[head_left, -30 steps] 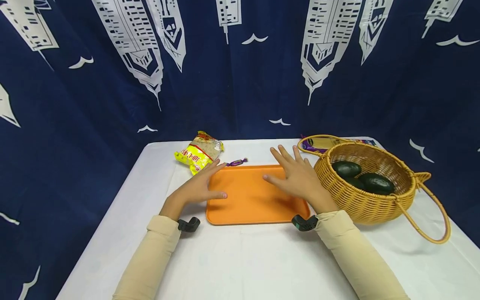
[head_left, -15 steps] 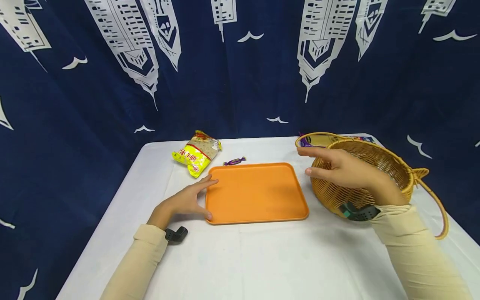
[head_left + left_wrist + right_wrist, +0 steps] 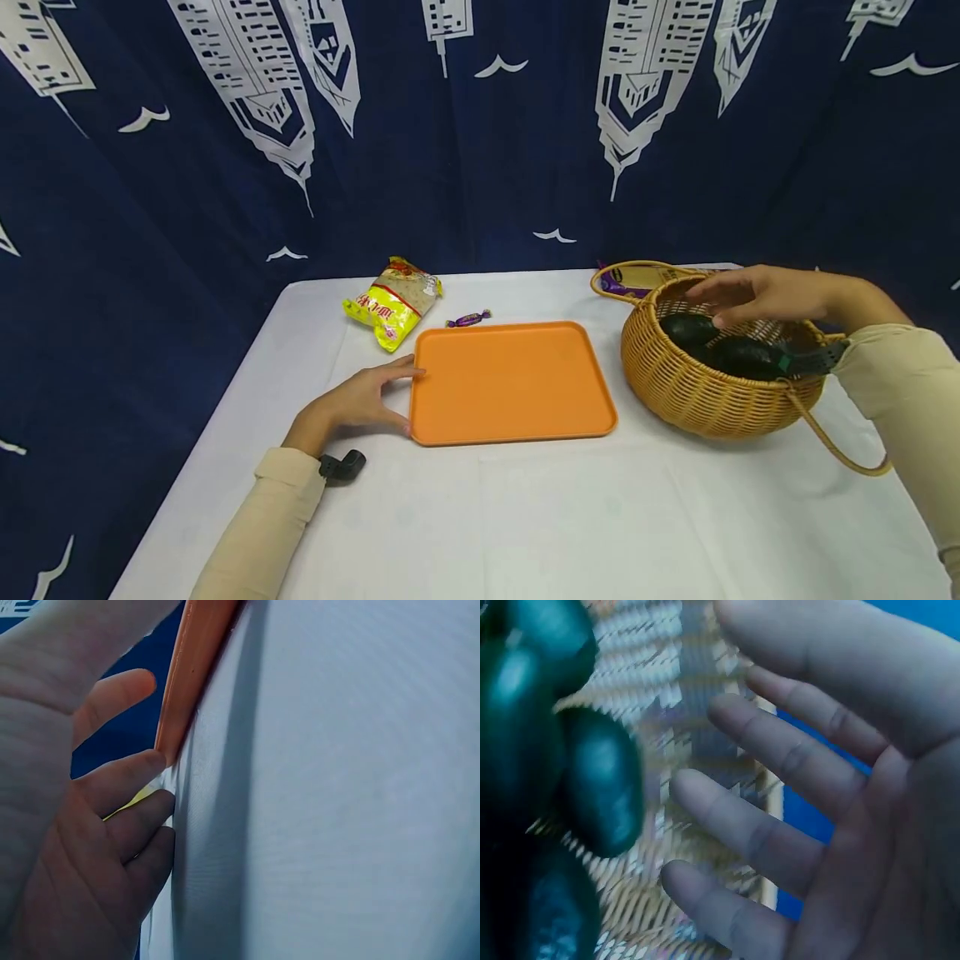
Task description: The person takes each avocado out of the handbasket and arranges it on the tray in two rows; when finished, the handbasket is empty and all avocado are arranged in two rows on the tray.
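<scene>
My right hand [image 3: 787,296] hovers over the wicker basket [image 3: 697,396], fingers spread and slightly bent, holding nothing. Several dark green avocados [image 3: 686,330] lie inside; in the right wrist view the fingertips stand apart from the nearest avocado [image 3: 604,780]. At the left edge of the orange tray [image 3: 513,383] is my left hand [image 3: 352,404], its thumb and fingers parted. A fingertip touches or nearly touches the tray corner [image 3: 171,739] in the left wrist view, while the other fingers rest by the white cloth.
A yellow snack bag [image 3: 396,303] lies behind the tray's left side, with a purple-wrapped candy [image 3: 468,319] beside it. A purple and gold package [image 3: 630,279] is partly hidden behind the basket. The basket's handle [image 3: 847,454] sticks out to the right.
My right hand has moved from above the tray rightward to over the basket's opening. The left hand has shifted slightly left and down to the tray's left edge.
</scene>
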A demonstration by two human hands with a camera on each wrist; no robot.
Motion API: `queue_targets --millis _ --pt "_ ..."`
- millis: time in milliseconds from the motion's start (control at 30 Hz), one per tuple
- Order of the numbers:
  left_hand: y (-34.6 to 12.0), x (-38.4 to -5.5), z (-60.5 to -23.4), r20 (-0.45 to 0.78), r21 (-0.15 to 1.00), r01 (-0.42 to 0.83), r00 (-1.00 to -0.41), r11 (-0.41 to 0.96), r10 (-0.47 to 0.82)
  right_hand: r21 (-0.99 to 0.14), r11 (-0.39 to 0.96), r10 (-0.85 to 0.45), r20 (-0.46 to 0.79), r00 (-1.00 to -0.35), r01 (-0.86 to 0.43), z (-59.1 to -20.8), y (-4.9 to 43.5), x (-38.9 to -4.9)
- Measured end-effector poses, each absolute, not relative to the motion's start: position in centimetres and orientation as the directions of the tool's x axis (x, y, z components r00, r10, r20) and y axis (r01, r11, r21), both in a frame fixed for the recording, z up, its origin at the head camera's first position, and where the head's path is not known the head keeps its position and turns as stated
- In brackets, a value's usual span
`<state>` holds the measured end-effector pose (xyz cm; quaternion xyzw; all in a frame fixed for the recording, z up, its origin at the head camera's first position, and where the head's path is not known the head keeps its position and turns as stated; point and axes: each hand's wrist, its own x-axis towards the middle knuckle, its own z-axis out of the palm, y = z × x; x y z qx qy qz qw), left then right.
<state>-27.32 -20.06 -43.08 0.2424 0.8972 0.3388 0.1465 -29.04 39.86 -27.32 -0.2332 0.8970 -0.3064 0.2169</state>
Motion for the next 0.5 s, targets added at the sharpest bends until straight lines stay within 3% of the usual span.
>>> queue_targets --millis 267,500 --pt "-20.7 -27.4 -43.5 -0.088 0.696 0.304 -0.862 0.650 0.498 -0.713 0.679 -0.593 -0.388 -0.706 -0.178 -29.8 41.7 -31.3" --pt "-21.0 -27.9 -44.1 -0.058 0.707 0.313 -0.868 0.635 0.493 -0.806 0.580 -0.702 -0.419 -0.576 -0.121 -30.9 41.9 -32.5"
